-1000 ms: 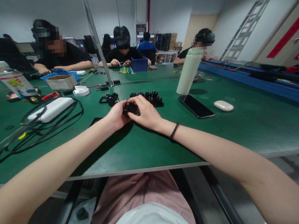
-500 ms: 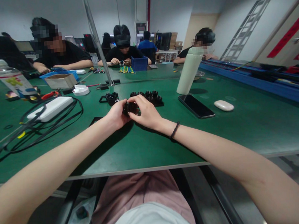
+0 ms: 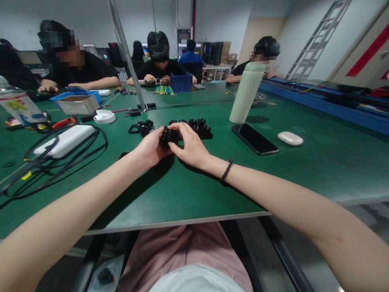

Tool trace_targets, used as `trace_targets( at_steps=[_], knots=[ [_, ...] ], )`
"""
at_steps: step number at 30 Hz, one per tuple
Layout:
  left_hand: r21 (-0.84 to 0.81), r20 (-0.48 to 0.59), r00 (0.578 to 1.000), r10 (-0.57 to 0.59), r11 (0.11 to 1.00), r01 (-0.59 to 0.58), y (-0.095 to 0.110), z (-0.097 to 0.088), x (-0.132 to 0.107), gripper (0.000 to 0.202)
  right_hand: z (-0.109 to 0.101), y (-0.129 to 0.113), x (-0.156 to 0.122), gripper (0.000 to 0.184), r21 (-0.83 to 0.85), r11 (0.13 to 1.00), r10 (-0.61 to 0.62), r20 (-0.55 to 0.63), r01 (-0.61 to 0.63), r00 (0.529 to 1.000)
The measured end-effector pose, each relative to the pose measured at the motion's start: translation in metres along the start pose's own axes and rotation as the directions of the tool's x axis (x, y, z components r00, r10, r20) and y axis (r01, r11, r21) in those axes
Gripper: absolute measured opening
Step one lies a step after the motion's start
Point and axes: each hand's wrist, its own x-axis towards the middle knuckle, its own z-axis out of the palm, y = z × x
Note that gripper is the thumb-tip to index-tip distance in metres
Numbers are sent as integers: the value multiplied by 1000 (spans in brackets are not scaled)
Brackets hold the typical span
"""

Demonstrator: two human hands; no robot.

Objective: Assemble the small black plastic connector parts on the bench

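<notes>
Between my two hands, just above the green table [image 3: 198,187], is a small black plastic-looking part [image 3: 168,137]; its exact kind is too small to make out. My left hand [image 3: 153,147] grips it from the left, fingers wrapped behind it. From the right, my right hand [image 3: 190,144] closes on the same part with thumb and fingers. Right behind the hands lies a group of black round-topped pieces [image 3: 199,127]. Loose black parts [image 3: 142,127] lie behind my left hand. My left forearm partly covers a flat black piece.
To the right are a phone [image 3: 255,139], a white oval case [image 3: 290,138] and a pale green bottle [image 3: 246,93]. Leftward lie a white power adapter [image 3: 66,142] with looped black cables and a cardboard box [image 3: 78,105]. A metal pole [image 3: 127,56] rises behind. Several people sit across the table.
The black part has turned between my fingers and shows a different, more angular side. My right hand has shifted very slightly; both hands keep their hold.
</notes>
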Motion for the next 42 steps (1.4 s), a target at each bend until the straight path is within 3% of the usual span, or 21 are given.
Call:
trace_targets(
  at_steps=[13,42],
  knots=[
    [23,-21,996,90,996,-90,-7,4,-2,27,-2,-1,0,39,-10,999,32,29,-32,999],
    [-11,-30,999,26,1000,-26,-7,1,2,24,0,-1,0,37,-43,998,55,71,-52,996]
  ],
)
